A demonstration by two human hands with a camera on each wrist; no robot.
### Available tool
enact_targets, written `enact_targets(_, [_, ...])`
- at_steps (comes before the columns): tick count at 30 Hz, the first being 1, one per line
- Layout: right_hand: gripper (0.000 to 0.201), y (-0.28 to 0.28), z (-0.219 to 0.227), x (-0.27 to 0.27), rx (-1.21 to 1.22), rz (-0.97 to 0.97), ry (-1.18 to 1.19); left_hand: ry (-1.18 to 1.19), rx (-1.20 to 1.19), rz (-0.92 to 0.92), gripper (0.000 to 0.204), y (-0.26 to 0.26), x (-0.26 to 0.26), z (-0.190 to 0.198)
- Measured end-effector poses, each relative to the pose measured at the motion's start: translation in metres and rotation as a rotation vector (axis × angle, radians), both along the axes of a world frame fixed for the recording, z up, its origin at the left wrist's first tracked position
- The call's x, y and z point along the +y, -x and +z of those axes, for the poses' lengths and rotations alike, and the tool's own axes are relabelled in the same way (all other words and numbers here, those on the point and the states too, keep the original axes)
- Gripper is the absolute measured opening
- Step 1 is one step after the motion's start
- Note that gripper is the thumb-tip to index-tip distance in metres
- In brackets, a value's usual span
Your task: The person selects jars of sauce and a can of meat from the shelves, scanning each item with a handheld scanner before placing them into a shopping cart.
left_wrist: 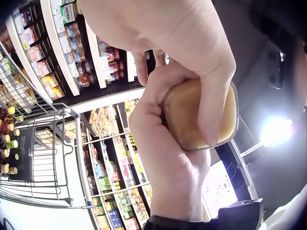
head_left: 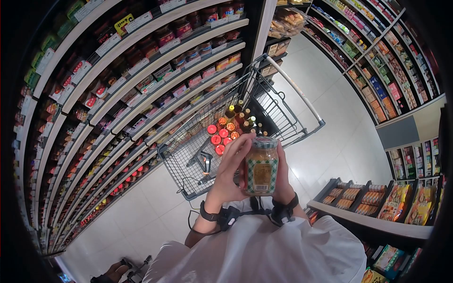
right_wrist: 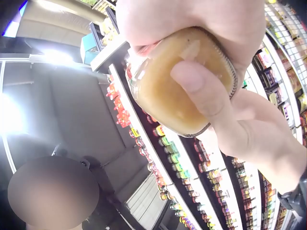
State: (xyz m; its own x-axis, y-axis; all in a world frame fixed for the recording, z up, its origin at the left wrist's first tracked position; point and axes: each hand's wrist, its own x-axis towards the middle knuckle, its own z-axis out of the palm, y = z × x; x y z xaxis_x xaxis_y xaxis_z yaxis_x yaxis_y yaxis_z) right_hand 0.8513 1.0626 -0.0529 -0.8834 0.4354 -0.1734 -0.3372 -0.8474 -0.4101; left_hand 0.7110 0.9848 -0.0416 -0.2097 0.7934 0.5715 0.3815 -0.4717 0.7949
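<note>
A glass jar with a green-and-white checked lid and label is held up in front of the chest, between both hands. My left hand grips it from the left, and in the left wrist view the left thumb lies across the jar's base. On the other side, my right hand is wrapped against the glass. Pale amber contents show through the base in the right wrist view. A tan panel with small print and a barcode faces the head camera.
Just ahead stands a metal shopping cart holding red-lidded jars, dark bottles and a black handled device. Long shelves of packed jars line the left. A low snack rack is at the right.
</note>
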Motion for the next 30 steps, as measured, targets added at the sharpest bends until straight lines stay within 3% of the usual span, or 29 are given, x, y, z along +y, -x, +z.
enact_targets(19, [0.073,-0.0009,-0.0089,0.001,-0.097,-0.068,0.021,-0.034,-0.009,0.027,0.102,0.0041,0.0025,-0.0013])
enact_targets(28, [0.079,0.0013,-0.0016,0.0052,0.076,0.042,-0.04,-0.027,-0.036,0.017,0.103,0.0045,0.0045,-0.0043])
enact_targets(30, [0.078,0.0016,-0.0045,0.0042,-0.011,0.003,-0.047,-0.013,-0.047,0.027,0.1,0.0038,0.0036,-0.0034])
